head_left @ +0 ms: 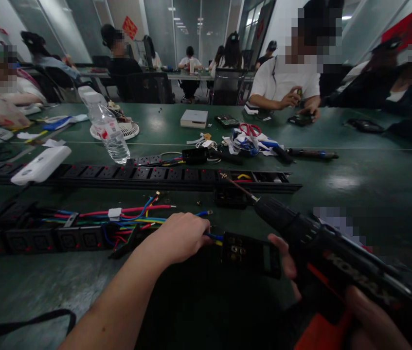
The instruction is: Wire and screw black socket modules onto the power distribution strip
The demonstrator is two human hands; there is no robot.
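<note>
Hand wiring of socket strips at a green counter (377,170), seen from the worker's head. The left hand (186,233) has its grip closed from above on insulated wires (216,238), blue and yellow where they emerge beyond the fingers and enter a black terminal module (250,255) with brass-coloured contacts. The module lies just to the right of this hand, in front of the worker. The right hand (369,311), partly hidden, has its grip clamped on a black-and-orange power drill (311,243); the long bit (240,188) points up and to the left, and its tip overlaps the end of the rear socket strip (147,173) in view, so that contact cannot be told. To the left of the left hand lies the front socket strip (78,238), from whose end red, blue and green conductors (147,210) spread, some passing beneath the hand. On the rear strip sits a white adapter (41,165); just behind it is a clear plastic bottle (111,133). Farther back are red-handled scissors (250,130) on a tangled pile and a pale box (194,118). Across the counter, a person in a white shirt (264,85) handles small parts
</note>
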